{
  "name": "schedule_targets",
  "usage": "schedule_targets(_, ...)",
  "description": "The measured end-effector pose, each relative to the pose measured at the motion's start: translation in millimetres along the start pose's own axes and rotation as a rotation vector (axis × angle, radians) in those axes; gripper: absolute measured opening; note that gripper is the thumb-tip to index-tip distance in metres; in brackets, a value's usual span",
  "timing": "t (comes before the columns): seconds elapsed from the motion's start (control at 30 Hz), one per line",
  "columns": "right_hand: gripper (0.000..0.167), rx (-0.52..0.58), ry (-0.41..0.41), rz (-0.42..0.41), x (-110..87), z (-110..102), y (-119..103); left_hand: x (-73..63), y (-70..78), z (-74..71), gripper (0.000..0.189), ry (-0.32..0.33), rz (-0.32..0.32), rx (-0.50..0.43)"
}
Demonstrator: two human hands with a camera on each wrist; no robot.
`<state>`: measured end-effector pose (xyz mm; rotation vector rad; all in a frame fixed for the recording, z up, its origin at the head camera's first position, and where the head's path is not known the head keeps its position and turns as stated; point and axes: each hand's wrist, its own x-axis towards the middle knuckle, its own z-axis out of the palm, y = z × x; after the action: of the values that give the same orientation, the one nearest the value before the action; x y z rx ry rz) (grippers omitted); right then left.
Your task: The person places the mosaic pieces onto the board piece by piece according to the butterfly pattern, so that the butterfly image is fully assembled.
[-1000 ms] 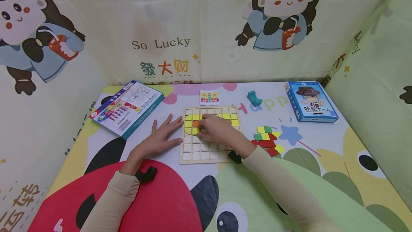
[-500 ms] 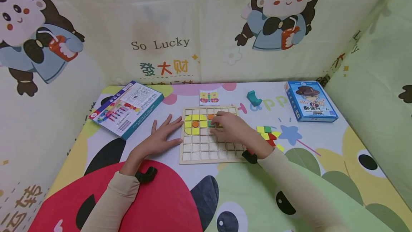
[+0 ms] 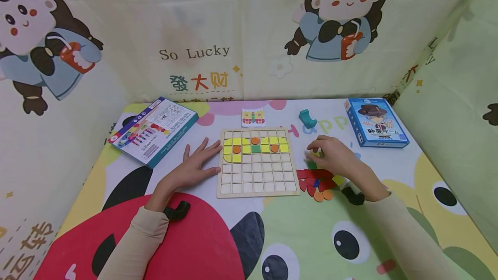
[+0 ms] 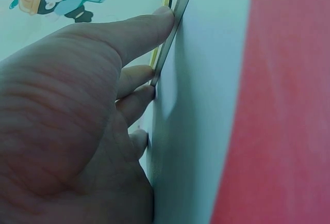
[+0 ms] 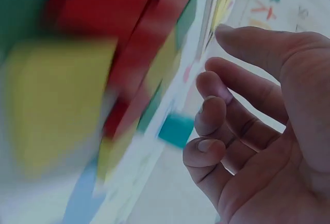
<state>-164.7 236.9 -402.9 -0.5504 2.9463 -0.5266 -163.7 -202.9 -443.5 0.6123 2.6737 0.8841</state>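
Observation:
A light wooden grid board (image 3: 258,179) lies mid-table. Yellow tiles (image 3: 227,150), orange discs (image 3: 254,141) and one green tile (image 3: 255,148) sit in its upper cells. My left hand (image 3: 196,165) is spread flat at the board's left edge, its thumb and fingertips touching the edge in the left wrist view. Right of the board, my right hand (image 3: 336,155) hovers above a pile of loose red pieces (image 3: 303,174), orange discs and green and yellow tiles. In the right wrist view its fingers bend loosely, thumb apart from them, and nothing shows between them.
Behind the board lies a small butterfly pattern card (image 3: 253,118). A teal arched block (image 3: 307,118) is to its right. A blue box (image 3: 376,124) stands at the back right, and a white and teal box (image 3: 159,128) lies at the back left.
My right hand has moved right, from over the board's tiles to the loose pile. The green tile and the tiles around it now show uncovered. My left hand has stayed in place.

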Motion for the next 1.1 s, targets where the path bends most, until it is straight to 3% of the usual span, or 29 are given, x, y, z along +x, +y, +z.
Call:
schedule_targets(0.37,0.025,-0.010,-0.038,-0.003,-9.8,-5,21,-0.5,-0.1,-1.1,0.082,-0.002,0.003,-0.004)
schedule_targets(1.1,0.035,-0.031,-0.060,0.031,2.6,0,24,-0.3,-1.8,0.3,0.084,-0.002,0.000,0.000)
